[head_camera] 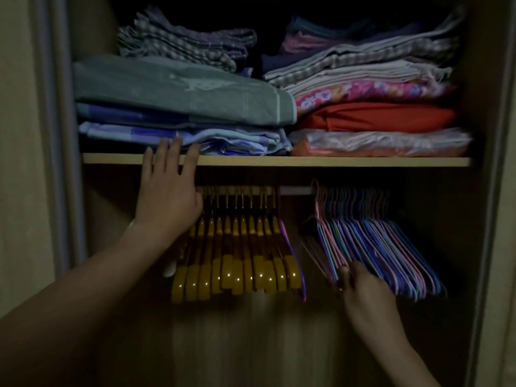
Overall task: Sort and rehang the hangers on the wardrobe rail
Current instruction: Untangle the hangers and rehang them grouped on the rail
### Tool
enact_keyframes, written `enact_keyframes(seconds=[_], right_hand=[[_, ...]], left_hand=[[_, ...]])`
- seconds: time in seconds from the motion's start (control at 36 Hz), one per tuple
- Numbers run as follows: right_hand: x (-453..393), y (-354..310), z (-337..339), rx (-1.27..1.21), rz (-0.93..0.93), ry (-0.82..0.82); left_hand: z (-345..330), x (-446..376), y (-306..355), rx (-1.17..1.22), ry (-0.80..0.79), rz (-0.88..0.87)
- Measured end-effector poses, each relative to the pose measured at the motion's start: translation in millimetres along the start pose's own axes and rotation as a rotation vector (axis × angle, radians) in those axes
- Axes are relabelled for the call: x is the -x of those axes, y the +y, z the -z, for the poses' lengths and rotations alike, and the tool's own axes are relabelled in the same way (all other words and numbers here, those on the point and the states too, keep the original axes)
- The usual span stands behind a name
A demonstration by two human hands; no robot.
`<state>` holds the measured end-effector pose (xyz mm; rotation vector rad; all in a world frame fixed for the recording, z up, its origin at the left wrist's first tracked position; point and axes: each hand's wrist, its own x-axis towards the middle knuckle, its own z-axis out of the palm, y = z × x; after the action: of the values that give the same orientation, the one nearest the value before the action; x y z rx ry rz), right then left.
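Hanging yellow hangers [237,261] left, bare rail [296,190] gap, thin hangers [391,247] right

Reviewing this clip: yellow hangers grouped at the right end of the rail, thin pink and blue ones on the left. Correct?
Sides are swapped. The head view shows the yellow hangers at the left of the rail, the thin pink and blue hangers on the right.
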<state>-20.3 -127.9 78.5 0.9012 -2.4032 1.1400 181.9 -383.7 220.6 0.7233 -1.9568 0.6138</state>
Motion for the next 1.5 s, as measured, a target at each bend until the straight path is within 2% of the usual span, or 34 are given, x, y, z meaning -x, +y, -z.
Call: enact_keyframes(seconds=[0.11,0.22,0.44,0.56,0.75,0.86,0.92,0.97,1.03,1.08,1.19,1.31,1.39,1.5], right_hand=[[-43,-9,-15,0.001,0.058,0.080],[-69,-10,-29,0.061,0.040,0.018],[-75,-4,-41,0.432,0.174,-0.003],[-76,-7,-38,0.525,0.179,-0.006],[-74,1,-36,0.629,0.148,0.087],[-64,-4,-43,0.570,0.128,0.060],[-59,-9,-41,0.575,0.141,0.117],[-53,-14,-41,0.557,0.240,0.247],[-48,-17,-47,0.400,0.381,0.319],[-48,-22,-51,0.189,0.385,0.191],[-62,-23,-68,-0.038,0.125,-0.160],[-71,-18,-77,-0.205,-0.057,-0.325],[-75,-16,-82,-0.332,-0.152,-0.363],[-83,-15,-87,-0.304,-0.182,-0.306]], left_hand=[[-6,4,3,-0.051,0.019,0.011],[-9,5,2,-0.061,0.042,0.015],[-12,4,1,-0.108,0.028,0.009],[-11,4,1,-0.087,0.033,0.011],[-10,6,1,-0.031,0.052,0.014],[-8,6,5,-0.004,0.058,0.040],[-8,5,8,0.004,0.057,0.056],[-8,5,11,0.011,0.049,0.070],[-8,5,12,0.017,0.041,0.078],[-7,5,11,0.023,0.040,0.073],[-6,6,8,0.029,0.038,0.053],[-4,6,9,0.027,0.025,0.062],[-3,6,10,0.017,0.017,0.067],[-4,6,11,0.031,0.019,0.072]])
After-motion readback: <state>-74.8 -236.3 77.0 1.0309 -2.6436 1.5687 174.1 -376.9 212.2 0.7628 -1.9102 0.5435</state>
